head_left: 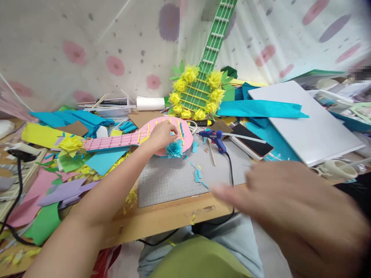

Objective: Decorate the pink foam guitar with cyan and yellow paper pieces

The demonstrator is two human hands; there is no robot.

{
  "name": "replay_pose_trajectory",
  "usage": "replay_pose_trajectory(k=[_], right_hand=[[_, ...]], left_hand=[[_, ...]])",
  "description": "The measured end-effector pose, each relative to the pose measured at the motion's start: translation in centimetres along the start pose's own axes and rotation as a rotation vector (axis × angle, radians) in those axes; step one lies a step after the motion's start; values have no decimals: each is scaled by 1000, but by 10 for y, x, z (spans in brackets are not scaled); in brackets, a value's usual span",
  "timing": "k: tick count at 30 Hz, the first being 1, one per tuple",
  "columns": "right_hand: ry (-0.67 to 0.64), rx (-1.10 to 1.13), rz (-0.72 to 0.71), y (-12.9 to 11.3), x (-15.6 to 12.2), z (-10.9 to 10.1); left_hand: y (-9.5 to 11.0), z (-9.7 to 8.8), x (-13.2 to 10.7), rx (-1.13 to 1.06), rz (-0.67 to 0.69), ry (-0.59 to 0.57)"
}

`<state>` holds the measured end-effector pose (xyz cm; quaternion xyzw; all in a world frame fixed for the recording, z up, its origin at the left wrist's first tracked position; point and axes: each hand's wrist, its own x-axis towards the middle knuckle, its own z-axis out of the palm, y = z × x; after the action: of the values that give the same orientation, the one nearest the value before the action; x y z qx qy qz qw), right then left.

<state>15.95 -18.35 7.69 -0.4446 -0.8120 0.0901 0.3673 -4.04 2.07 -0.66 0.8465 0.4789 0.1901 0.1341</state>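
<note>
A pink paper guitar (pixel 187 135) with yellow strips and a long pink neck lies on the grey cutting mat (pixel 162 185). My left hand (pixel 162 134) rests over its body, fingers curled close above a blue paper flower (pixel 174 148). What those fingers pinch, if anything, is hidden. In the right foreground my right hand (pixel 292 208) is raised, smeared by motion, with one digit pointing left; its other fingers are not clear. A blue hot glue gun (pixel 216 138) with a long glue stick lies right of the guitar.
A green paper guitar (pixel 207 58) ringed with yellow flowers leans upright at the back. Black phone (pixel 251 139), white board (pixel 307 119), and paper scraps (pixel 66 193) crowd the table. The glue gun's black cord (pixel 232 170) runs over the front edge.
</note>
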Motion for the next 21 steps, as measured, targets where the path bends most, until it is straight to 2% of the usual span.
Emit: replay_pose_trajectory(k=[2, 4, 7, 9, 12, 15, 18, 21], right_hand=[[-113, -51, 2, 26, 15, 14], [-156, -84, 106, 59, 24, 32], [-185, -123, 306, 106, 21, 56], [-187, -107, 376, 126, 14, 66], [-206, -71, 453, 139, 9, 72], [-203, 20, 495, 144, 18, 78], [-123, 220, 506, 150, 37, 91], [-37, 454, 508, 153, 58, 109]], left_hand=[[1, 6, 9, -10, 49, -132], [2, 10, 16, -12, 74, -239], [4, 12, 20, 14, 52, -309], [7, 11, 19, 26, 20, -322], [8, 8, 16, -26, -31, -299], [5, 7, 15, -186, -74, -217], [1, 8, 14, -364, -148, -92], [1, 7, 12, -496, -202, -77]])
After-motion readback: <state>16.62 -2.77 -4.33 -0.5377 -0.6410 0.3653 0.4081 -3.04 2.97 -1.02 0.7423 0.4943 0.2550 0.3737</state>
